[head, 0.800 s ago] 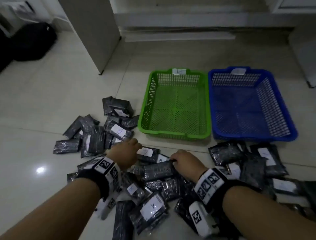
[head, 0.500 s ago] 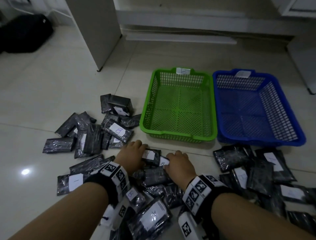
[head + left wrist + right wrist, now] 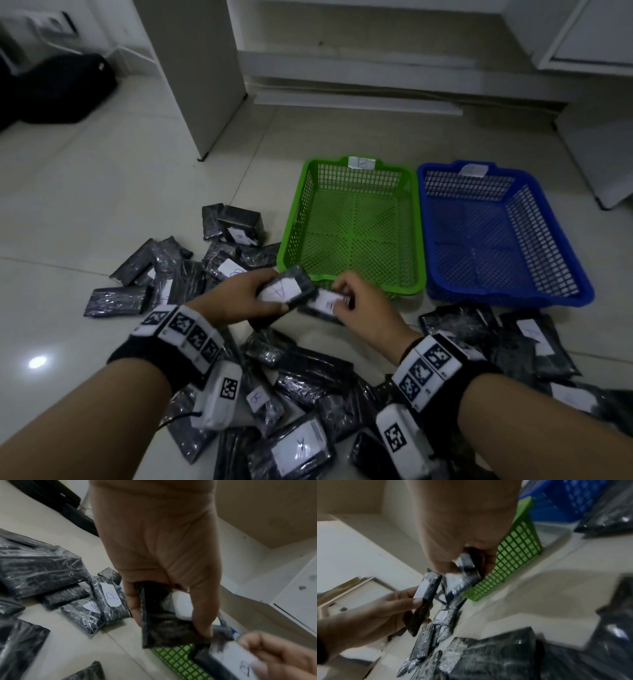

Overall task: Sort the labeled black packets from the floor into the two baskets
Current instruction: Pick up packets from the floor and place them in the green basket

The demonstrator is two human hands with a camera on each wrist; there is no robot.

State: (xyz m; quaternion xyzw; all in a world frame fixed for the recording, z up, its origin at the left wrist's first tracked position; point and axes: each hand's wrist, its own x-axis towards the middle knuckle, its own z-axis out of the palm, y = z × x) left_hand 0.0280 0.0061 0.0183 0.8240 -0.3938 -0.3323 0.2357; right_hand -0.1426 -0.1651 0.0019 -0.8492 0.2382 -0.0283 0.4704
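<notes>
Between my two hands, just near of the green basket: this is where I have both picks right now.
Left hand (image 3: 236, 301): I have it wrapped round one black packet (image 3: 287, 291), thumb along one long edge and fingers (image 3: 204, 615) along the other, white label facing up; the letter looks like an A, though I can't be sure.
Right hand (image 3: 363, 308): I'm pinching a second packet (image 3: 325, 303) by its end, fingers curled; its label (image 3: 240, 660) reads B in the left wrist view.
Where they sit: both packets are lifted clear of the floor, close beside each other over the near rim of the green basket (image 3: 349, 286).
Baskets: green on the left with a tag (image 3: 361, 163) that reads B; blue basket (image 3: 507, 298) to its right, its tag too faint to read. Neither holds a packet yet.
Handling: I judge these light and fairly stiff inside, wrapped in glossy, crinkled film that could slide under my fingers. Gripping across the long edges seems safest to me, keeping the label uncovered.
Floor: many more packets (image 3: 301, 448) lie heaped near me, on the left and right.
Progress: barely begun, by my reckoning.
</notes>
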